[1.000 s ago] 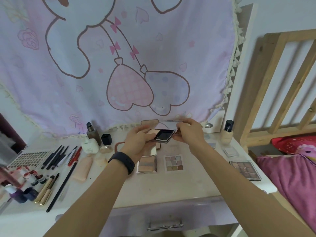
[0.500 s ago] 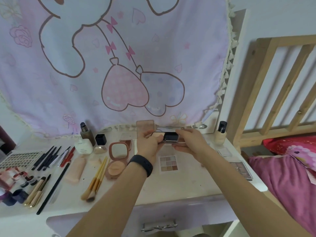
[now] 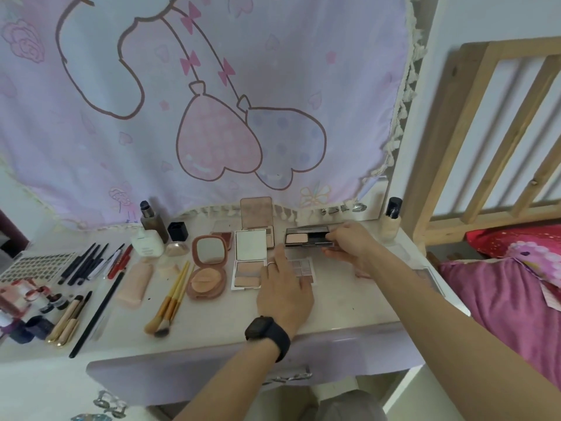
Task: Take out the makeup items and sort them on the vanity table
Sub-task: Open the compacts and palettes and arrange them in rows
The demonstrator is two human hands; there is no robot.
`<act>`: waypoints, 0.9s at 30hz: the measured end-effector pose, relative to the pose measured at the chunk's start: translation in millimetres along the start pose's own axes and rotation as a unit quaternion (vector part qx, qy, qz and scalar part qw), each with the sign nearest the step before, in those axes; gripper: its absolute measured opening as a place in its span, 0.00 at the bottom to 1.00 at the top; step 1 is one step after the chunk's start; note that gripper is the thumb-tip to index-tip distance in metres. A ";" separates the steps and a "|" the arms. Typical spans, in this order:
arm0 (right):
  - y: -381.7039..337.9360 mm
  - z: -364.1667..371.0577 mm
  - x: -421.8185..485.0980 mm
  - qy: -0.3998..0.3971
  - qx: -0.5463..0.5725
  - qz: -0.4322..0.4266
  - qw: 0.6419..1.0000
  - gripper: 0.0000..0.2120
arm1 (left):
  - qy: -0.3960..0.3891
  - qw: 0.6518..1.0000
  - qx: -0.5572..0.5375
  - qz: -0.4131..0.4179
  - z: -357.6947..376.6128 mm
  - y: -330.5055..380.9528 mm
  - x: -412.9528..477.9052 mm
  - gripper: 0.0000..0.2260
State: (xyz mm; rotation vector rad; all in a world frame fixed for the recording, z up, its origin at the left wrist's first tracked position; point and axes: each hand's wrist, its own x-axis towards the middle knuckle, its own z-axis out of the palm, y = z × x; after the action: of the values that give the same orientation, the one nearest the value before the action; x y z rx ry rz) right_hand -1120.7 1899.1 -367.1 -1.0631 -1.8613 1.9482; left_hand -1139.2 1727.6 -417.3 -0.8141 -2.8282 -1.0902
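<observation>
A small open black compact (image 3: 306,237) with a pale powder pan sits at the back of the vanity table (image 3: 212,311); my right hand (image 3: 352,243) grips its right end. My left hand (image 3: 283,287) hovers flat, fingers relaxed, over the small eyeshadow palette (image 3: 303,267) and beside the open white compact (image 3: 249,259). A round pink powder compact (image 3: 208,265) lies open to the left. Yellow-handled brushes (image 3: 171,300) lie in front of it.
Bottles (image 3: 151,230), a pink tube (image 3: 135,284), black pencils (image 3: 83,264), gold tubes (image 3: 65,322) and small jars (image 3: 50,300) fill the left side. A foundation bottle (image 3: 392,221) stands at the back right. A wooden bed frame (image 3: 485,141) and pink bedding (image 3: 510,299) adjoin the table's right.
Both hands held the black compact above the table; now it is down at the back in my right hand alone. My left hand has let go and dropped toward the small palette.
</observation>
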 end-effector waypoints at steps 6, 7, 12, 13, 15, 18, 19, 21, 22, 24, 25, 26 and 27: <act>9.1 6.8 1.3 0.052 -0.031 -0.028 0.998 0.07 | -0.039 0.986 0.120 0.105 -3.8 -9.4 -18.0 0.14; 8.8 8.3 -1.3 0.050 -0.036 -0.027 0.998 0.06 | -0.035 0.984 0.123 0.122 -4.8 -12.7 -20.6 0.14; 7.3 15.1 -14.1 0.022 -0.085 -0.033 0.996 0.20 | -0.042 0.978 0.136 0.155 -12.3 -21.2 -31.1 0.14; 8.0 17.1 -15.5 0.017 -0.101 -0.042 0.994 0.26 | -0.046 0.977 0.140 0.152 -13.9 -21.4 -32.4 0.14; 8.3 20.0 -20.3 0.021 -0.144 -0.056 0.988 0.36 | -0.055 0.977 0.144 0.148 -17.0 -20.9 -35.4 0.15; 12.5 21.1 -26.9 0.042 -0.231 -0.095 0.968 0.31 | -0.059 0.976 0.142 0.155 -21.0 -23.3 -40.8 0.14; 14.0 21.3 -29.3 0.048 -0.264 -0.113 0.957 0.28 | -0.058 0.976 0.140 0.159 -22.0 -24.1 -41.6 0.14; 16.6 22.1 -34.1 0.059 -0.312 -0.141 0.938 0.26 | -0.057 0.976 0.132 0.165 -24.2 -26.4 -42.0 0.14; 18.2 23.5 -36.2 0.062 -0.327 -0.152 0.931 0.27 | -0.057 0.975 0.130 0.168 -25.1 -27.7 -42.2 0.14; 22.6 26.2 -38.2 0.067 -0.359 -0.167 0.916 0.30 | -0.060 0.975 0.131 0.172 -25.7 -29.9 -43.6 0.14; 25.3 26.8 -38.2 0.071 -0.371 -0.171 0.910 0.30 | -0.062 0.974 0.132 0.172 -26.1 -30.5 -44.8 0.14; 27.9 27.3 -37.8 0.077 -0.377 -0.175 0.906 0.28 | -0.062 0.974 0.132 0.173 -26.5 -31.1 -46.1 0.14; 29.9 27.5 -37.7 0.083 -0.380 -0.180 0.903 0.26 | -0.061 0.974 0.131 0.175 -27.0 -31.7 -47.5 0.14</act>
State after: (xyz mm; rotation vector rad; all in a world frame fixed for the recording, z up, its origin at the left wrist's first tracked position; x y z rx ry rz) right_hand -1102.8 1849.8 -385.0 -0.9102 -2.5514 0.8893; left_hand -1117.7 1668.7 -425.3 -1.3194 -2.6883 -0.6242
